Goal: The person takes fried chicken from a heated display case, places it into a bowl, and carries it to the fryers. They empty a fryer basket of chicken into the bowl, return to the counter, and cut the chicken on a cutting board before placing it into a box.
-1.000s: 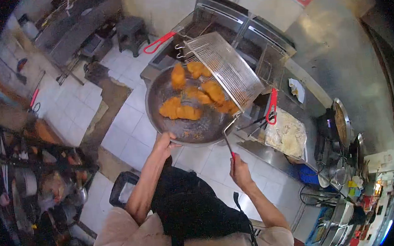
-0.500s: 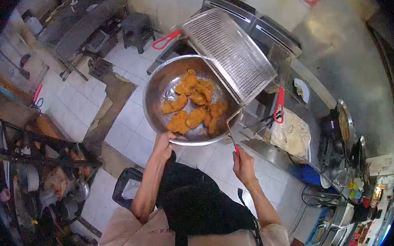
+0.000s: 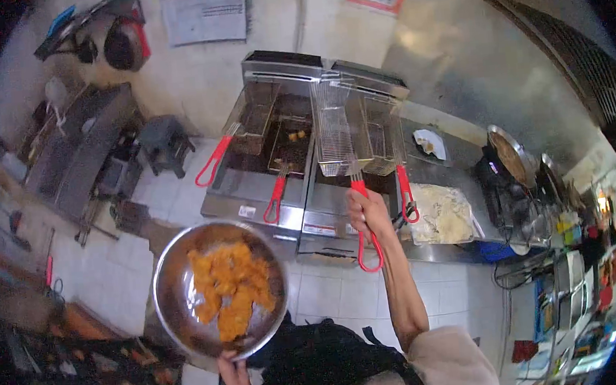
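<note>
My left hand [image 3: 237,380] grips the near rim of a wide metal bowl [image 3: 174,304], fingers partly hidden by it. Several golden-brown, breaded fried pieces [image 3: 230,282], which look like chicken, lie inside. In front of me, my right hand [image 3: 369,211] is closed around the red handle of a wire fryer basket [image 3: 334,136]. That basket is over the right side of the deep fryer [image 3: 259,209], beside another wire basket [image 3: 381,132]. I cannot make out any food in the held basket.
On the fryer's left side are two more baskets with red handles [image 3: 215,160]; small yellowish pieces [image 3: 296,135] show in one. A flour-covered tray [image 3: 441,214] sits on the right counter, near pans [image 3: 511,155]. A dark stool [image 3: 164,142] stands left of the fryer.
The basket, tilted over the bowl earlier, is now away from it and over the fryer in my right hand. The bowl has moved left and down, and the view has turned toward the fryer.
</note>
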